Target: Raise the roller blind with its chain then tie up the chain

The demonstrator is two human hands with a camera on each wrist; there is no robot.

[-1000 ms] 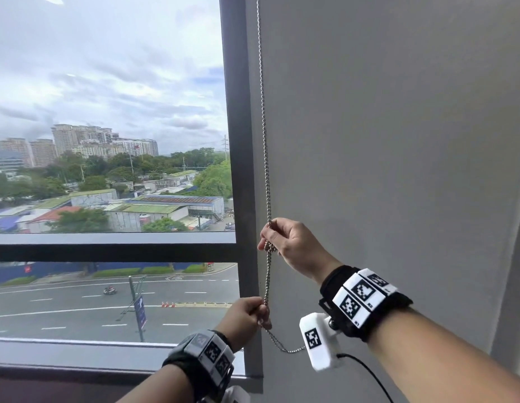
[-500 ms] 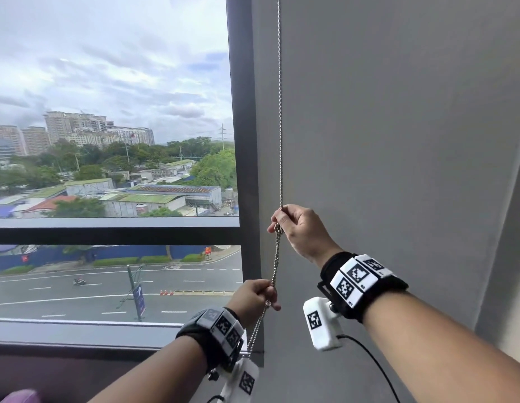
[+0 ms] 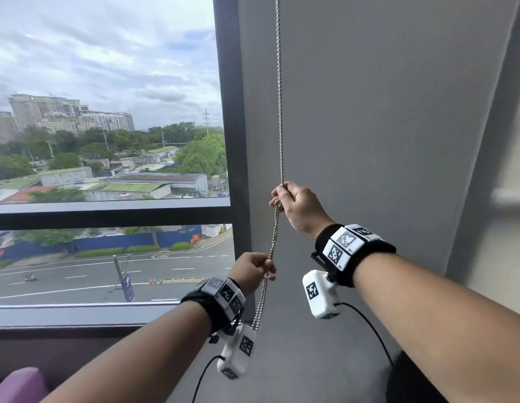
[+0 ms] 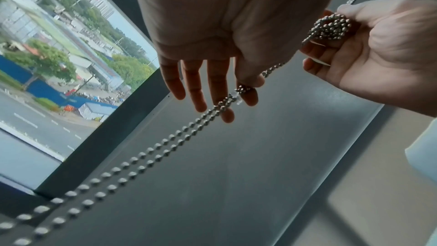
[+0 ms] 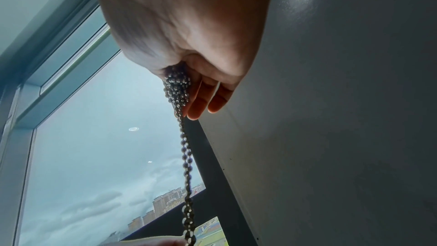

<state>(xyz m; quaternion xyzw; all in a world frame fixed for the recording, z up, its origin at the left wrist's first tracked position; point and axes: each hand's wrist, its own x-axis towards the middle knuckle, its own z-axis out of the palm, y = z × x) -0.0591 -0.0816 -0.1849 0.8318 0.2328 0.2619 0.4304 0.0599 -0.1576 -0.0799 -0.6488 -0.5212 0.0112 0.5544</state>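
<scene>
Beside window (image 3: pixel 107 141), both hands' grip on bead chain (image 3: pixel 279 112), right hand (image 3: pixel 299 207) above left hand (image 3: pixel 250 271)

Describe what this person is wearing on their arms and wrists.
Both forearms are bare, no sleeves. Each wrist has a black strap: the left wrist band and the right wrist band carry white tiles with black square-pattern markers. A white camera box hangs under each, with a thin black cable.

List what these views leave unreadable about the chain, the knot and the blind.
- Knot: a wad of chain bunched in the right hand; its fingers hide whether it is tied.
- Chain's lower loop: cut off behind the left wrist camera, head view.
- Roller blind: top edges crop it in every view.
</scene>
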